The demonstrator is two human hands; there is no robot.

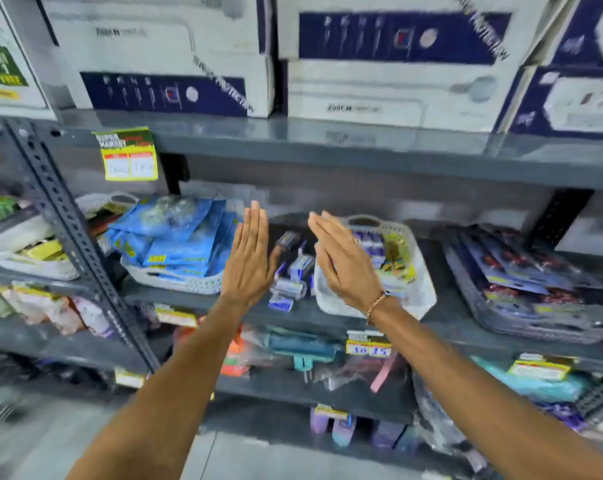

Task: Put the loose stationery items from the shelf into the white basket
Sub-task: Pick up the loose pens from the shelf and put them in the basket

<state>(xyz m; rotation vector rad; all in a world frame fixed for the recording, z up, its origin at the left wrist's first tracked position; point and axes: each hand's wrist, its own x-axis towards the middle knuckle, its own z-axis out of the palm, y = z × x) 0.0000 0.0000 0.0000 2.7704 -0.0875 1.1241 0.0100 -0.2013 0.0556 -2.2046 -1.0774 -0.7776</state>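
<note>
Several small blue-and-white stationery packs [290, 275] lie loose on the grey shelf [303, 315], between two baskets. The white basket [419, 292] stands just right of them and holds a few colourful packs. My left hand [250, 258] is raised flat to the left of the loose packs, fingers straight and together, holding nothing. My right hand [345, 261] is flat too, in front of the white basket's left side, hiding part of it. Neither hand touches the packs.
A second white basket [186, 282] full of blue packets stands left of my left hand. A dark tray [535, 327] of carded items sits at the right. Large boxes [390, 64] fill the shelf above. A slotted upright [71, 230] stands at the left.
</note>
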